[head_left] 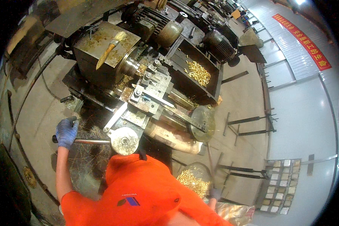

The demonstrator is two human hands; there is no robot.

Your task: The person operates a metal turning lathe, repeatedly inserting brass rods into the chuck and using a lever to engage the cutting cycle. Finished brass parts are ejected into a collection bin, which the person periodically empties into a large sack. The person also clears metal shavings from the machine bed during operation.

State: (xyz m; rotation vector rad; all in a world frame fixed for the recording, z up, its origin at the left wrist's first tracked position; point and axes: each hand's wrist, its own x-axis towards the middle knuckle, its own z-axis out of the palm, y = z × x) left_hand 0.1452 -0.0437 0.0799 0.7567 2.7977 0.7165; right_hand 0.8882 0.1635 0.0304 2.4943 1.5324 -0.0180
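Note:
My left hand (67, 132), in a blue-grey glove, lies over a metal lever (93, 141) with its fingers curled; the lever's black end sticks out on the left. That lever joins a round metal hub (124, 141) in front of the lathe's tool slide (145, 98). Low on the right, my gloved right hand (214, 194) is closed around the lower end of a long rod (210, 160), partly hidden by my orange sleeve. The rod runs up to a second round hub (202, 123). Beside it, a round pan (195, 166) holds many small brass pieces (192, 184).
A wooden-handled brush (110, 51) lies on the lathe's headstock (87, 45), behind the chuck (130, 67). Farther back, a dark metal trough (177, 49) holds more brass pieces (198, 73). Motors (169, 33) stand beyond. Black metal racks (248, 126) stand at right, and a woven sack (235, 214) lies near my right hand.

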